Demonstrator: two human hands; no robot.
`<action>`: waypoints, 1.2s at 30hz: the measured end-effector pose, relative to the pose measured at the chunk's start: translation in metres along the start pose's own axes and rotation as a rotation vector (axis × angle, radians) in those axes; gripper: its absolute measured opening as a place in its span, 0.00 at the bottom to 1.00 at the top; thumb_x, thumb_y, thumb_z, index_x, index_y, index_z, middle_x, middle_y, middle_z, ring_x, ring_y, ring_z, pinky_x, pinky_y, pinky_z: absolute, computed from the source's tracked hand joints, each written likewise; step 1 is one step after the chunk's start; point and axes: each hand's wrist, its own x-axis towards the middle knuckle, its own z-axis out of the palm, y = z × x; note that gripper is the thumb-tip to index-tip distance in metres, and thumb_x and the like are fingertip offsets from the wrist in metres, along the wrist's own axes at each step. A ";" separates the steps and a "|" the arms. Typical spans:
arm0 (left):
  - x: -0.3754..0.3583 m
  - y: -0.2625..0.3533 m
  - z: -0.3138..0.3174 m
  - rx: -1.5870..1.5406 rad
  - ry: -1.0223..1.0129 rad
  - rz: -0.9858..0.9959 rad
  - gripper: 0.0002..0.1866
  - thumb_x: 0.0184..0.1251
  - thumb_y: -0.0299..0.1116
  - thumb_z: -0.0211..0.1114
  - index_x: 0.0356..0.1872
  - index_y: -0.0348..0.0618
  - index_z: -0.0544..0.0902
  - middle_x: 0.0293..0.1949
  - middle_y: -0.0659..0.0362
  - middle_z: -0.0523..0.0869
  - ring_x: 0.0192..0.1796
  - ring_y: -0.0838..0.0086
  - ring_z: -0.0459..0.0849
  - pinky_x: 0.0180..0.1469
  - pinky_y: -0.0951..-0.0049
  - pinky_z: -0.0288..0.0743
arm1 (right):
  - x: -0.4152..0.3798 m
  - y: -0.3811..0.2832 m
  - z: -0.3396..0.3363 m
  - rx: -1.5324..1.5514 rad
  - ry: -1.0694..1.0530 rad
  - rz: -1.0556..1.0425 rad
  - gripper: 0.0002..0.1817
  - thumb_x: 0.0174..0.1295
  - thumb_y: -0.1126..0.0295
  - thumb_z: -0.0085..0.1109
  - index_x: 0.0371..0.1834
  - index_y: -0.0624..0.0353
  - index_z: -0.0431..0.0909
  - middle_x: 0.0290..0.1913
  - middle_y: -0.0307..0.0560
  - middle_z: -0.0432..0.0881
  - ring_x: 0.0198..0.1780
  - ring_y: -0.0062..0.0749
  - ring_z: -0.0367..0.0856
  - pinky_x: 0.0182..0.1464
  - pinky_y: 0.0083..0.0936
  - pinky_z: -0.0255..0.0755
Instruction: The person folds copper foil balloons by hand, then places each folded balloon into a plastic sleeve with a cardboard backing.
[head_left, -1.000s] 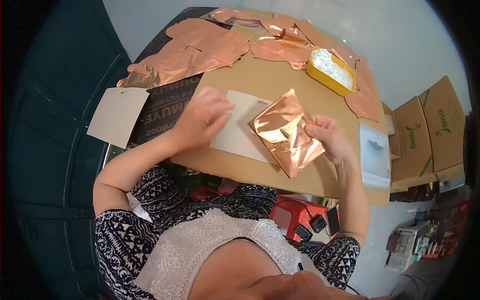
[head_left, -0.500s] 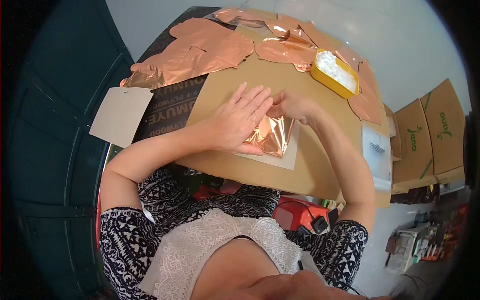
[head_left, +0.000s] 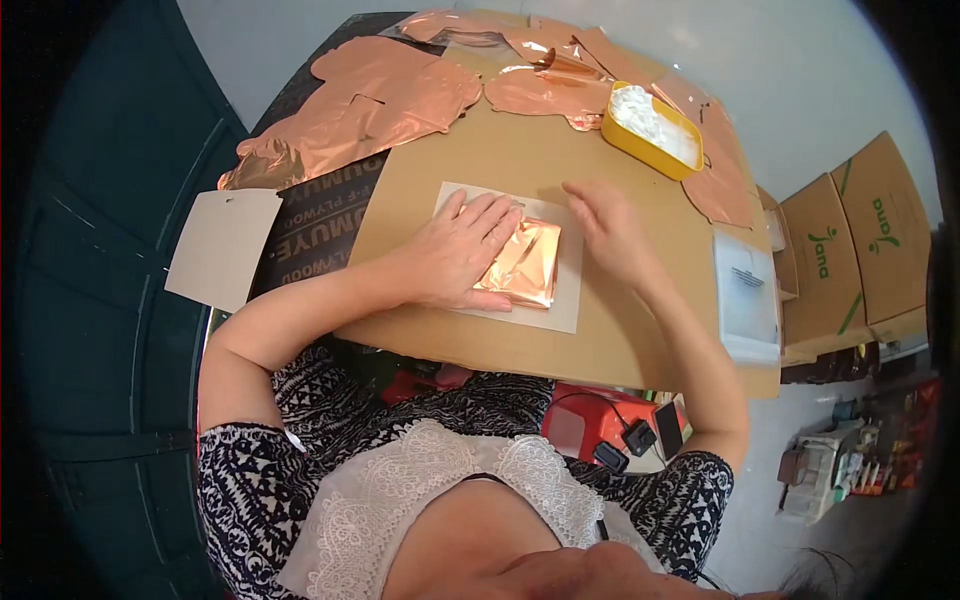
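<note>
A shiny copper-coloured foil piece [head_left: 530, 262], folded into a flat square packet, lies on a light grey card [head_left: 570, 290]. My left hand [head_left: 462, 250] rests flat across the packet's left side, its fingers stretched out and pressing down, and it hides that part. To the right of the card, apart from the packet, my right hand [head_left: 612, 238] hovers with loosely bent fingers; nothing shows in it. Brown cardboard [head_left: 420, 185] lies under the card.
Flat copper foil shapes [head_left: 390, 90], like uninflated foil balloons, lie along the far side. A yellow tub [head_left: 650, 150] holds white powder [head_left: 648, 115]. Another grey card [head_left: 222, 245] lies left; clear plastic sleeves [head_left: 745, 300] lie right. Cardboard boxes [head_left: 850, 250] stand beyond the table's right edge.
My right hand has come off the folded foil's upper edge and moved right. My left hand stays on the packet. The view has shifted slightly.
</note>
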 end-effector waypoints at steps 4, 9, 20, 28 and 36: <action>-0.002 0.001 -0.002 0.016 -0.018 -0.005 0.55 0.59 0.69 0.56 0.70 0.25 0.55 0.71 0.36 0.57 0.74 0.44 0.55 0.72 0.39 0.48 | -0.036 -0.027 0.016 -0.209 0.024 -0.259 0.30 0.65 0.57 0.56 0.63 0.68 0.69 0.62 0.63 0.72 0.66 0.57 0.67 0.68 0.47 0.60; -0.002 0.005 -0.005 0.012 -0.017 -0.002 0.55 0.58 0.68 0.57 0.71 0.26 0.55 0.71 0.36 0.57 0.74 0.44 0.55 0.72 0.39 0.48 | -0.046 -0.040 0.032 -0.375 -0.051 -0.349 0.45 0.63 0.41 0.50 0.67 0.76 0.60 0.67 0.72 0.63 0.70 0.63 0.60 0.72 0.52 0.52; -0.006 0.003 0.004 -0.090 0.080 -0.031 0.60 0.53 0.72 0.59 0.72 0.26 0.53 0.70 0.25 0.53 0.74 0.34 0.50 0.72 0.42 0.45 | -0.058 -0.033 0.044 -0.401 -0.093 -0.332 0.47 0.63 0.35 0.44 0.69 0.69 0.60 0.69 0.74 0.60 0.72 0.66 0.56 0.74 0.55 0.45; -0.008 -0.003 -0.009 -0.112 0.020 -0.095 0.55 0.58 0.62 0.62 0.72 0.26 0.51 0.73 0.30 0.49 0.76 0.39 0.46 0.75 0.46 0.40 | -0.058 -0.032 0.045 -0.405 -0.123 -0.328 0.45 0.64 0.35 0.44 0.71 0.65 0.60 0.71 0.74 0.57 0.74 0.66 0.52 0.75 0.55 0.42; -0.006 -0.052 -0.042 -0.222 0.259 -0.159 0.40 0.71 0.53 0.51 0.69 0.25 0.58 0.73 0.34 0.54 0.77 0.43 0.48 0.77 0.50 0.39 | -0.057 -0.030 0.046 -0.429 -0.147 -0.272 0.45 0.64 0.35 0.45 0.72 0.62 0.61 0.71 0.73 0.57 0.74 0.66 0.51 0.75 0.54 0.42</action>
